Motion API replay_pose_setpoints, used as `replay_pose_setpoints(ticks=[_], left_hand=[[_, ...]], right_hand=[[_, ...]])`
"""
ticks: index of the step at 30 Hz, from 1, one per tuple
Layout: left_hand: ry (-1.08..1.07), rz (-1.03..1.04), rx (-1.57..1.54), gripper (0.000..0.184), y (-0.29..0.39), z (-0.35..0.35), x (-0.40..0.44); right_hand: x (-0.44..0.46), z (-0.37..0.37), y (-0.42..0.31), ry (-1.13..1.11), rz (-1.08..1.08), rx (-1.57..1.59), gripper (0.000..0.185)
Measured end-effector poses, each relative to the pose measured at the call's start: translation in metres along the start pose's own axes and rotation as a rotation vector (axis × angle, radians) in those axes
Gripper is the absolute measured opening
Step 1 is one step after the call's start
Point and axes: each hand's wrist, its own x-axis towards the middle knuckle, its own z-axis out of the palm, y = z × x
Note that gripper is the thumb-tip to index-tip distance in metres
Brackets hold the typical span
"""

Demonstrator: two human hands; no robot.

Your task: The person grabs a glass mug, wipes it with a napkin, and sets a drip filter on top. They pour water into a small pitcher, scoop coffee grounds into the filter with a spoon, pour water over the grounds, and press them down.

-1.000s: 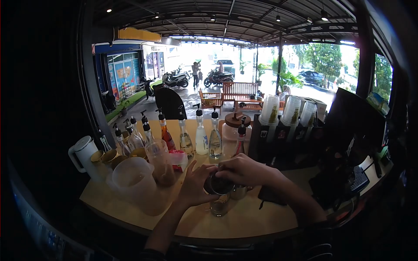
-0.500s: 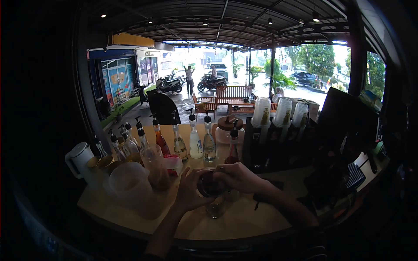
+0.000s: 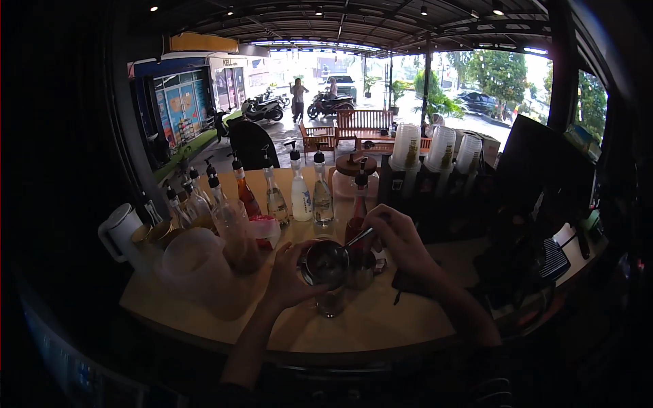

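Observation:
My left hand point(image 3: 289, 280) is wrapped round the side of a small round cup point(image 3: 325, 264) with a shiny rim; its mouth faces me. Between the fingers of my right hand point(image 3: 396, 239) is a metal spoon point(image 3: 360, 237), slanting down to the cup's right rim. Its tip and the dark contents of the cup are hard to make out. Below the cup, a clear glass point(image 3: 330, 307) stands on the counter, partly hidden. Just right of it sits a glass vessel with a handle point(image 3: 365, 270). Behind is a pump bottle of dark red liquid point(image 3: 356, 228).
Several pump bottles point(image 3: 300, 194) line the back of the wooden counter point(image 3: 272, 333). At left are a frosted pitcher point(image 3: 194, 262), a clear jug point(image 3: 233, 228) and a white kettle point(image 3: 122, 234). Stacked plastic cups point(image 3: 406, 146) and a dark screen point(image 3: 541, 170) stand right.
My right hand has lifted off the cup's rim and moved right and up, and the spoon now shows in it. The cup's mouth is uncovered. The camera view has shifted slightly.

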Motion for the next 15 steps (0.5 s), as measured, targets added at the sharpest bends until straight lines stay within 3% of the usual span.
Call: replay_pose_setpoints(ticks=[7,13,15], left_hand=[[-0.024,-0.129,-0.077,0.082,-0.002,0.005,-0.003],[-0.031,-0.168,-0.180,0.079,0.000,0.010,-0.013],[-0.034,-0.158,-0.160,0.079,0.000,0.009,-0.013]], right_hand=[[-0.016,-0.003,0.018,0.081,-0.038,0.216,0.019],[-0.029,0.006,0.034,0.054,-0.031,0.211,0.018],[-0.027,0.008,0.034,-0.002,-0.080,-0.010,0.018]])
